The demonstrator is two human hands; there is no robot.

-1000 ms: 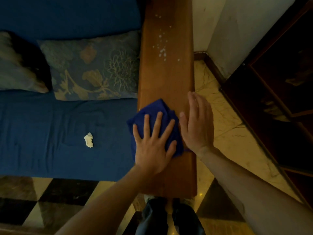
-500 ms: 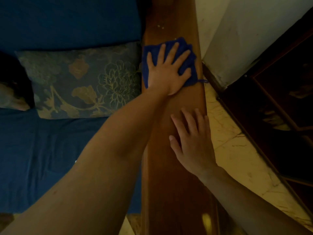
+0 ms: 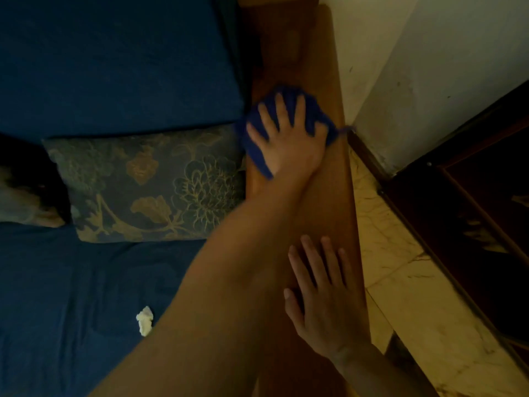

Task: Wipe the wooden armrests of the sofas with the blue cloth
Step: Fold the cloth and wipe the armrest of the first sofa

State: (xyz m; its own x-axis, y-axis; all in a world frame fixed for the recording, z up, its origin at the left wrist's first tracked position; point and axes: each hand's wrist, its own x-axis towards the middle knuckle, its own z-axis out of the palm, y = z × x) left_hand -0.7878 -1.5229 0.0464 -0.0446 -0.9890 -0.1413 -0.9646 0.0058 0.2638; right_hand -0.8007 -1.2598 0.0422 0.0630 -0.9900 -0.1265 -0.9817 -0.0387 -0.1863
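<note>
On the near part of the wooden armrest (image 3: 329, 196), the right hand (image 3: 323, 299) lies flat with its fingers straight and a little spread. It holds nothing; it only rests on the wood, and I judge that it supports the person's weight while the other arm reaches forward.

Further along the armrest, the left hand (image 3: 286, 141) presses the blue cloth (image 3: 315, 116) down on the wood. Its fingers are straight and spread wide over the cloth, so it is not a grasp but a flat push with the palm. The cloth is bunched under the hand and covers nearly the full width of the armrest, with a small corner hanging over the edge on the wall side. The hand and cloth look a little blurred.

The step in hand seems to be the wiping stroke on the far half of this armrest. The wood beyond the cloth looks dark, and I cannot tell if any crumbs remain there. The next move probably needs steady pressure to the far end, keeping the cloth under the palm.

Beside the armrest, on the sofa side, a patterned cushion (image 3: 148, 187) leans on the blue seat (image 3: 57, 296), and a small white scrap (image 3: 144, 320) lies on the seat.
</note>
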